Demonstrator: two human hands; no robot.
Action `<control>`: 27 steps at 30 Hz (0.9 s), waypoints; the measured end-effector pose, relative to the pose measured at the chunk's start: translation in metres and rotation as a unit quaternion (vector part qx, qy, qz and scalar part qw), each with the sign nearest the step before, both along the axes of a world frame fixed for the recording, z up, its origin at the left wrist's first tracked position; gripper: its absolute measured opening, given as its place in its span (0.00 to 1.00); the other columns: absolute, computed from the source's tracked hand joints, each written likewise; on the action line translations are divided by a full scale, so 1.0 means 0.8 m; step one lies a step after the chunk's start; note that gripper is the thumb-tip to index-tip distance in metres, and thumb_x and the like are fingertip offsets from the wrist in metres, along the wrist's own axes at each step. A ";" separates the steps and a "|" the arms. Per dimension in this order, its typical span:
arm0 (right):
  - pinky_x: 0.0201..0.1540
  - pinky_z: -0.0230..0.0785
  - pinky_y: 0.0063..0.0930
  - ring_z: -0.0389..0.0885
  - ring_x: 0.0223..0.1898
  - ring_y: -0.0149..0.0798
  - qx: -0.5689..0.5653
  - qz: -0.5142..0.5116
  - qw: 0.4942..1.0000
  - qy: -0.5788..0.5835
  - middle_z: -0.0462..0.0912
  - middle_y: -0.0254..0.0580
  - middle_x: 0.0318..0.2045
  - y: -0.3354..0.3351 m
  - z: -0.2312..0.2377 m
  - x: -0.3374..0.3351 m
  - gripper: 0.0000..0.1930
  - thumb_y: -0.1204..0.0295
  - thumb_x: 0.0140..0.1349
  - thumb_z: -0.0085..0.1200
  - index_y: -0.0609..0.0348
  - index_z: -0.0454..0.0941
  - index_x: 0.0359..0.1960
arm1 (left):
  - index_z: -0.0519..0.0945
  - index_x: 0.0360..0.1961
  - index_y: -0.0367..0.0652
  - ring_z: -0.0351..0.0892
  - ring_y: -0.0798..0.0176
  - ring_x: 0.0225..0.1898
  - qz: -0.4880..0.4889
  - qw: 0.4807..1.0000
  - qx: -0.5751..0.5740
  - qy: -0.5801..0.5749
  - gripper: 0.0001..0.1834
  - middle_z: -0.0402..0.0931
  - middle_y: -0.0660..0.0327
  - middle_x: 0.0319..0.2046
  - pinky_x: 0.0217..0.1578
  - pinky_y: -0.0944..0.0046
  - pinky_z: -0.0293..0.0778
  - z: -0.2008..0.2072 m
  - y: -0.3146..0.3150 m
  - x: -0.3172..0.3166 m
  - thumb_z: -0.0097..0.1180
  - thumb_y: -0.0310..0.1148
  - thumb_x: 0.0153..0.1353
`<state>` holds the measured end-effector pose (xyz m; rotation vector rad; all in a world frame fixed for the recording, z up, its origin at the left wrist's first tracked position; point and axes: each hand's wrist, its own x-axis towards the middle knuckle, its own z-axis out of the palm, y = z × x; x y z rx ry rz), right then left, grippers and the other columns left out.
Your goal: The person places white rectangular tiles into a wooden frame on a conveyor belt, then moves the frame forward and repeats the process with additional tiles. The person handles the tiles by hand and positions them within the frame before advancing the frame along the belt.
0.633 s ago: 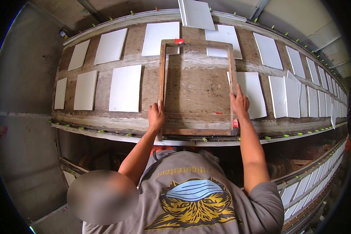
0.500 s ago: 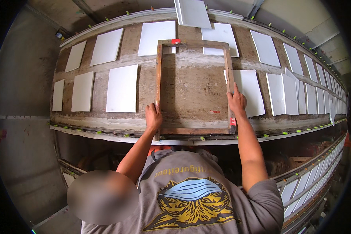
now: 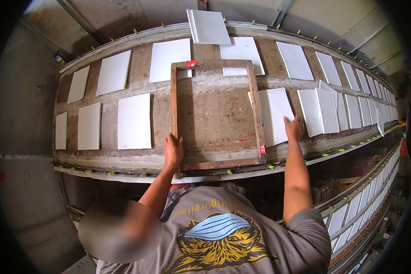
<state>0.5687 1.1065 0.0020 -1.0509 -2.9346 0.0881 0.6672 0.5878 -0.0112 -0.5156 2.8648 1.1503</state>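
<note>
A rectangular wooden screen frame (image 3: 175,105) with red tape at two corners lies on the long brown table (image 3: 137,80). My left hand (image 3: 172,153) is closed round its left side near the front corner. Under the frame's right side runs the edge of a flat white rectangular piece (image 3: 273,107). At that piece's right edge is my right hand (image 3: 294,129), thumb over the white surface and fingers apart from it. Another white piece (image 3: 233,72) is partly covered by the frame's far side. Whether mesh fills the frame is hard to make out.
More white pieces (image 3: 134,121) lie in two rows along the table, some overlapping at the right (image 3: 326,109). One folded white piece (image 3: 210,27) rests over the far edge. Green pegs (image 3: 229,172) line the table's edges. A second long table (image 3: 338,221) with white pieces stands behind at right.
My right hand has let go of the frame's right side and moved right to the white piece. My left hand stays on the frame. The view has shifted a little.
</note>
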 end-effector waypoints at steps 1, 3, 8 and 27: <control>0.64 0.67 0.53 0.72 0.66 0.57 -0.032 0.001 0.999 -0.001 0.76 0.54 0.63 0.011 0.001 0.000 0.36 0.43 0.62 0.61 0.58 0.73 0.63 | 0.66 0.64 0.30 0.74 0.30 0.50 -0.007 1.000 0.004 -0.004 0.29 0.71 0.32 0.52 0.51 0.42 0.73 0.002 -0.001 0.000 0.60 0.36 0.69; 0.63 0.68 0.53 0.75 0.63 0.59 -0.095 0.006 0.995 -0.003 0.78 0.56 0.61 0.034 0.010 -0.001 0.37 0.43 0.61 0.62 0.59 0.74 0.62 | 0.65 0.64 0.29 0.74 0.30 0.49 -0.012 1.000 0.014 0.002 0.29 0.70 0.33 0.51 0.51 0.43 0.73 0.004 -0.001 0.000 0.59 0.35 0.70; 0.58 0.72 0.54 0.80 0.58 0.60 -0.080 -0.049 0.994 0.061 0.82 0.54 0.56 0.049 0.083 -0.015 0.31 0.46 0.66 0.57 0.53 0.73 0.62 | 0.66 0.63 0.29 0.74 0.30 0.49 -0.001 0.999 0.030 0.020 0.28 0.70 0.33 0.49 0.51 0.42 0.73 -0.014 -0.003 0.003 0.59 0.36 0.70; 0.59 0.73 0.44 0.81 0.59 0.53 -0.295 0.070 0.925 0.229 0.81 0.50 0.60 -0.206 0.029 -0.012 0.25 0.62 0.69 0.59 0.44 0.74 0.67 | 0.67 0.64 0.28 0.73 0.30 0.47 0.000 0.997 0.044 0.060 0.29 0.71 0.32 0.47 0.51 0.41 0.71 -0.011 -0.001 0.004 0.54 0.40 0.73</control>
